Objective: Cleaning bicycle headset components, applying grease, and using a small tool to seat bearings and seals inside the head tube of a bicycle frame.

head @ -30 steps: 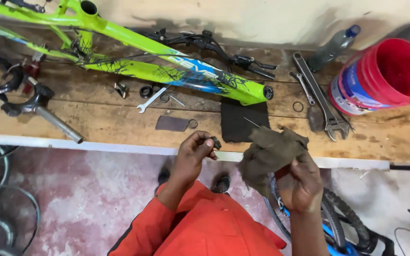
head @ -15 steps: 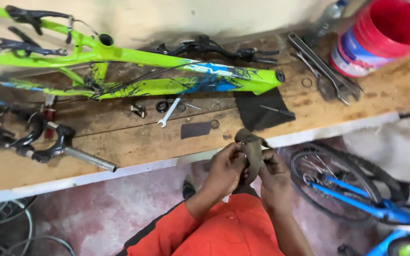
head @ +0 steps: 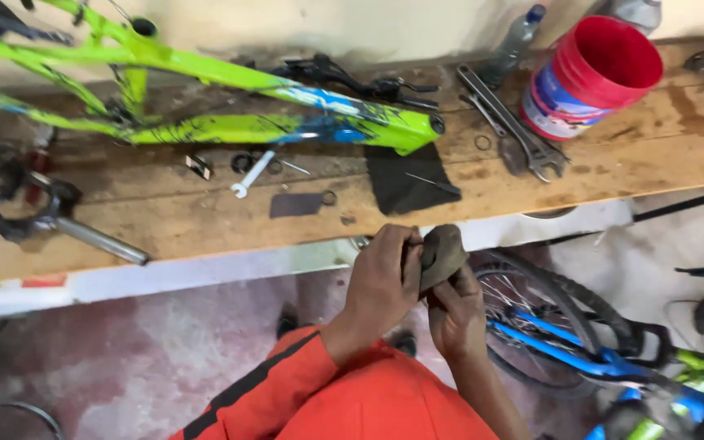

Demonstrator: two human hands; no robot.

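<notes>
- Head view, hands: left hand [head: 385, 273] and right hand [head: 454, 314] are pressed together just below the near edge of the wooden bench [head: 613, 167]. Both are closed around a dark greasy rag [head: 442, 253], which is bunched between them.
- Head view, contents of rag: whether a small part sits inside the folds cannot be told; the cloth hides it.
- Head view, bench: lime-green bicycle frame [head: 230, 126] lies along the back of the bench. A black cloth patch [head: 401, 183] rests on the bench directly above the hands. A small white spanner [head: 250, 173] lies left of that patch; a large adjustable wrench [head: 515, 126] lies to its right, beside a red bucket [head: 592, 77].
- Head view, floor: blue bicycle wheel [head: 556, 326] stands right of the hands, under the bench edge.
- Step, as judged: wiping or rubbing something clean within the rag, both hands working it.
- Next move, as judged: calls for opening the rag to check the result, keeping a firm pinch so nothing small drops to the floor.
</notes>
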